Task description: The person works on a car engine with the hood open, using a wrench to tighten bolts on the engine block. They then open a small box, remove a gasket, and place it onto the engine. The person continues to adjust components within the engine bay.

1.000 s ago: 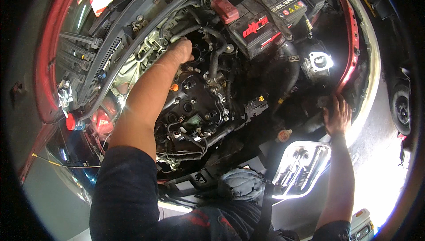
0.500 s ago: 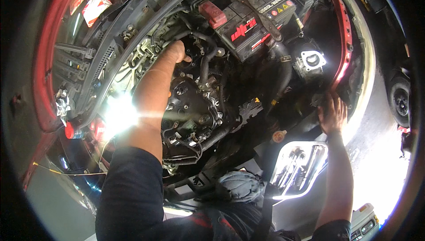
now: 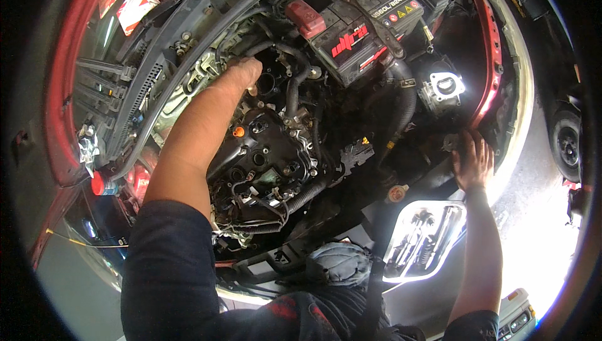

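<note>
My left arm reaches over the black engine top (image 3: 276,137) to its far side. There my left hand (image 3: 246,73) is curled closed, a fingertip or thumb pointing down; what it holds, if anything, is hidden. Just right of it is a round black opening (image 3: 267,83), with a black hose (image 3: 295,90) curving past. An orange plug (image 3: 238,131) sits on the engine top below the hand. My right hand (image 3: 475,160) lies open, fingers spread, on the right edge of the engine bay. Above it is a metal throttle body (image 3: 444,85) with a bright flange.
A battery (image 3: 342,68) with a red terminal cover stands at the back. A metal tray (image 3: 387,276) of tools lies by my right forearm. Near the front are a round cap (image 3: 396,193) and grey cloth (image 3: 342,262). A red-and-white box (image 3: 137,7) rests at far left.
My left hand has drawn slightly left, uncovering the round opening. My left forearm has swung left, exposing more engine top, and the bright glare beside it is gone. My right hand stays put.
</note>
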The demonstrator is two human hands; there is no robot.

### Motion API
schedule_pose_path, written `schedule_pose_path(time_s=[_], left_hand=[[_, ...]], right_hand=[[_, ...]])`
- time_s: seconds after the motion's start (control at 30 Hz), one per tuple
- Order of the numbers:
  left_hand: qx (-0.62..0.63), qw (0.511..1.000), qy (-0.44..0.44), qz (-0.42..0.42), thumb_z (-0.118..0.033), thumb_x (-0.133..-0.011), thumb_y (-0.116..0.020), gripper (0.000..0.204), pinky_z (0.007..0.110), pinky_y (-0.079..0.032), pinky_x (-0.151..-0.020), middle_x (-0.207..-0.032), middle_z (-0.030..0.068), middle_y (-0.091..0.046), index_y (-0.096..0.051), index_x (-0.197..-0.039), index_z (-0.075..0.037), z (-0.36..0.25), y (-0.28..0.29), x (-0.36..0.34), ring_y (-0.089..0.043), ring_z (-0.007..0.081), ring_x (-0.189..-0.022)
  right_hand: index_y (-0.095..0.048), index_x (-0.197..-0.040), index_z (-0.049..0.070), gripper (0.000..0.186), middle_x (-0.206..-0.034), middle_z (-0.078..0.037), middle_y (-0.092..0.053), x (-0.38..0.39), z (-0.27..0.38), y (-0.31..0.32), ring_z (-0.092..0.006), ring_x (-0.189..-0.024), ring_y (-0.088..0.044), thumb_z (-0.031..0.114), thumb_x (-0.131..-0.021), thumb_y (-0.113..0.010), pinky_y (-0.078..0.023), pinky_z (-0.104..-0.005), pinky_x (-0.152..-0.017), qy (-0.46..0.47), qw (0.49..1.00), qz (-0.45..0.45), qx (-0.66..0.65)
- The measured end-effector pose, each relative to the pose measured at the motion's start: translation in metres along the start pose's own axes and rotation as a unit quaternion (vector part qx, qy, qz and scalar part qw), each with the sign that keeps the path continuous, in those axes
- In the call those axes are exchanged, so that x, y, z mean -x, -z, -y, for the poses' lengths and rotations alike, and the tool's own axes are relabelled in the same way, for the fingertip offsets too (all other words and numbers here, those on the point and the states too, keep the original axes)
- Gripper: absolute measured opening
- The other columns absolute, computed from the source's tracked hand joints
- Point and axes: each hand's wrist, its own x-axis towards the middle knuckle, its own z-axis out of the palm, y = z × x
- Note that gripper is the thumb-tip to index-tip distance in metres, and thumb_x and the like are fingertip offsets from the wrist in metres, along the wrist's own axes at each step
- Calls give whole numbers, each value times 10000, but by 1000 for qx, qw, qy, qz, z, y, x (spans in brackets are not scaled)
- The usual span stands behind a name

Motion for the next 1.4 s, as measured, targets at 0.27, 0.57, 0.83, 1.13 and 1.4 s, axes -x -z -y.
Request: schedule_pose_path(time_s=[0.27, 0.57, 0.83, 1.13, 1.4], left_hand=[[18, 996, -24, -81, -433, -708, -868, 536, 414, -526, -970, -1179, 132, -682, -720, -1069, -67, 1, -15, 19, -632, 326, -1153], [113, 981, -5, -160, -479, -679, -878, 569, 448, -525, -948, -1072, 189, -702, -718, -948, -4, -5, -23, 14, -661, 374, -1044], [24, 988, -62, -138, -459, -686, -877, 520, 452, -540, -913, -1051, 173, -705, -730, -894, -5, 4, -17, 18, -672, 362, -1024], [0, 997, -25, -75, -407, -695, -880, 455, 416, -564, -881, -1048, 147, -727, -752, -914, -30, 0, -7, 27, -689, 335, -1022], [-36, 990, -63, -120, -306, -722, -873, 337, 411, -564, -893, -993, 151, -739, -768, -887, -31, 0, -8, 20, -700, 330, -997]], right_hand=[[-473, -1427, 127, 595, -1403, -161, -496, 4, -2, -8, -361, -1279, -485, 419, -916, -562, -348, -494, -1113, -10, 1000, 7, -2], [-474, -1424, 120, 581, -1409, -130, -498, -1, -1, 0, -335, -1281, -488, 407, -925, -558, -360, -476, -1097, 8, 1000, -3, -15], [-475, -1425, 140, 579, -1395, -146, -504, 2, -2, -4, -349, -1262, -502, 411, -920, -559, -362, -484, -1095, 3, 1000, -10, 12], [-468, -1438, 148, 595, -1398, -161, -504, 0, -1, -4, -351, -1252, -506, 426, -918, -555, -362, -483, -1095, 1, 1000, -25, -7], [-475, -1431, 132, 603, -1400, -166, -500, 1, -3, -4, -351, -1257, -500, 434, -916, -558, -363, -482, -1097, 0, 1000, 9, -11]])
